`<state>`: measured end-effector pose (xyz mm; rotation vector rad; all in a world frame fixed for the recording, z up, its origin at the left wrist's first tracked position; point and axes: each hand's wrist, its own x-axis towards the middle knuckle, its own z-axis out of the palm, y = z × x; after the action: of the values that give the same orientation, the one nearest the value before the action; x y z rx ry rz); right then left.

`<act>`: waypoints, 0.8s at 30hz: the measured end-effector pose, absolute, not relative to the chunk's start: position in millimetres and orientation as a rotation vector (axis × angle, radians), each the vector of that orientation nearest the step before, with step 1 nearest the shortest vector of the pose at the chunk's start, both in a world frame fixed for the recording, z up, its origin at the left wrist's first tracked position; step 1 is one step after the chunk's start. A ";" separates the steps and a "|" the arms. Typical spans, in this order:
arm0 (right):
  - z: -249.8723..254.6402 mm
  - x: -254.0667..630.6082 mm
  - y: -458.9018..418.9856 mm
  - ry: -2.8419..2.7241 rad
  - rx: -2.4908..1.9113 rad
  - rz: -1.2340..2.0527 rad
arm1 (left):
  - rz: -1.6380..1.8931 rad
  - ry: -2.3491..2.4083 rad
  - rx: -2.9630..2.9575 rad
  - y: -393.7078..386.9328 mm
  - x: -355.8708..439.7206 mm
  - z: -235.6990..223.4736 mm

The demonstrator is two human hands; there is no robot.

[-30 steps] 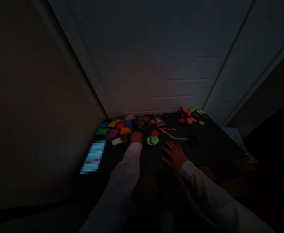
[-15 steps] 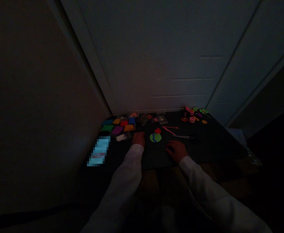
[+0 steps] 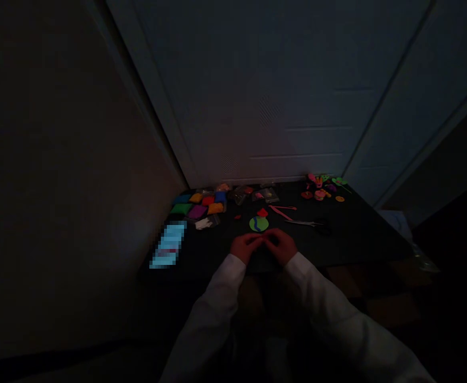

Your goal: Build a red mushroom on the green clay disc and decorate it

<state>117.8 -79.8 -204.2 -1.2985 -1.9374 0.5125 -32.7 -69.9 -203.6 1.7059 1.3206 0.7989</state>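
My left hand (image 3: 244, 247) and my right hand (image 3: 282, 246) meet fingertip to fingertip above the near part of the dark table. The fingers of both are pinched together; whatever lies between them is too small and dark to make out. Just beyond the fingertips lies a flat green disc (image 3: 264, 225) with a wavy blue strip (image 3: 256, 222) across it. A red lump of clay (image 3: 262, 213) sits at the disc's far edge. To the left, a small red bit (image 3: 237, 217) rests on the table.
Scissors (image 3: 303, 223) and a pink tool (image 3: 282, 213) lie right of the disc. Several coloured clay packs (image 3: 197, 211) fill the left back, with a bright pixelated rectangle (image 3: 168, 244) nearer. Small clay figures (image 3: 319, 195) stand at the back right, before a pale wall (image 3: 257, 149).
My left hand has come back and right, uncovering the small red bit. My right hand has moved left, and the two now touch at the fingertips. The view has shifted slightly.
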 end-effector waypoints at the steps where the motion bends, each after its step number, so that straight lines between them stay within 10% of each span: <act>1: -203.4 116.4 -80.6 -1.936 -1.286 0.525 | 0.780 1.306 1.676 -69.5 -33.1 -202.5; 24: -206.9 129.8 -78.1 -1.783 -1.251 0.978 | 0.901 1.634 1.690 -42.2 -60.2 -201.4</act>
<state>129.8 -78.1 -206.9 -1.2509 -1.7826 0.9784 -60.2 -42.2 -201.4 1.6900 1.6339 0.9014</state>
